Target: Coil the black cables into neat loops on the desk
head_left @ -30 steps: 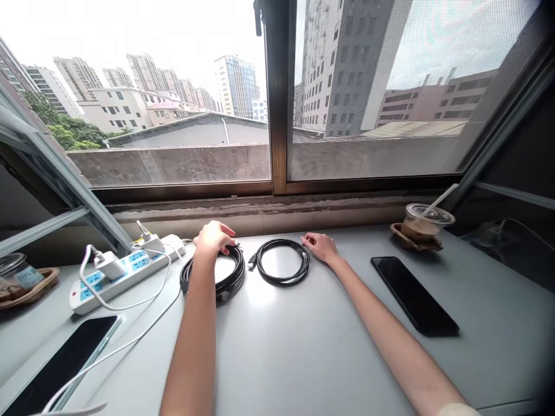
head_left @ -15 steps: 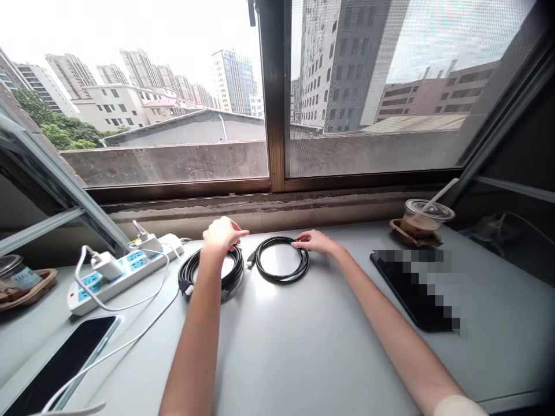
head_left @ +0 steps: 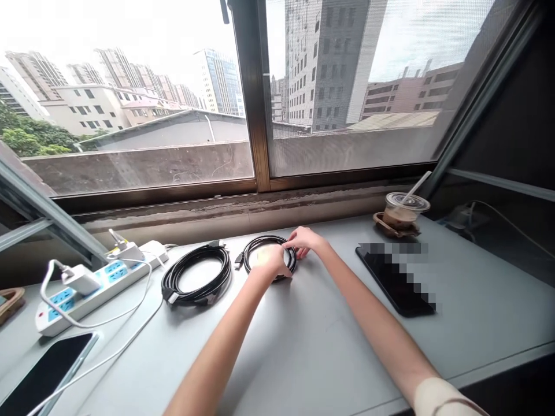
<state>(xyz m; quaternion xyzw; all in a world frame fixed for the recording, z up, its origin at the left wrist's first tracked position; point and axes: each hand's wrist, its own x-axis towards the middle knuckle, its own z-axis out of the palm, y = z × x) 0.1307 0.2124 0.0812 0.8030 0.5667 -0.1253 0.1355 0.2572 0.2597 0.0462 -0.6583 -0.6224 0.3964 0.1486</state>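
Observation:
Two coiled black cables lie on the grey table. The thicker coil (head_left: 197, 274) is on the left, untouched, with its connectors at its top right and lower left. My left hand (head_left: 272, 261) reaches over the smaller coil (head_left: 260, 241), its fingers at that coil's right side and partly hidden behind the hand. On the right edge of the same coil, my right hand (head_left: 303, 240) has thumb and fingers closed around the cable. A connector (head_left: 239, 260) sticks out at the coil's left.
A white power strip (head_left: 102, 283) with plugged-in chargers and white cables stands on the left, near a phone (head_left: 47, 372). On the right lie a dark tablet (head_left: 390, 283) and an iced drink cup (head_left: 403, 211) in a brown holder. A window rises behind the table (head_left: 321, 352).
My left hand has moved right, from above the thicker coil to the smaller one. My right hand stays at the smaller coil's right edge. The view has shifted slightly right.

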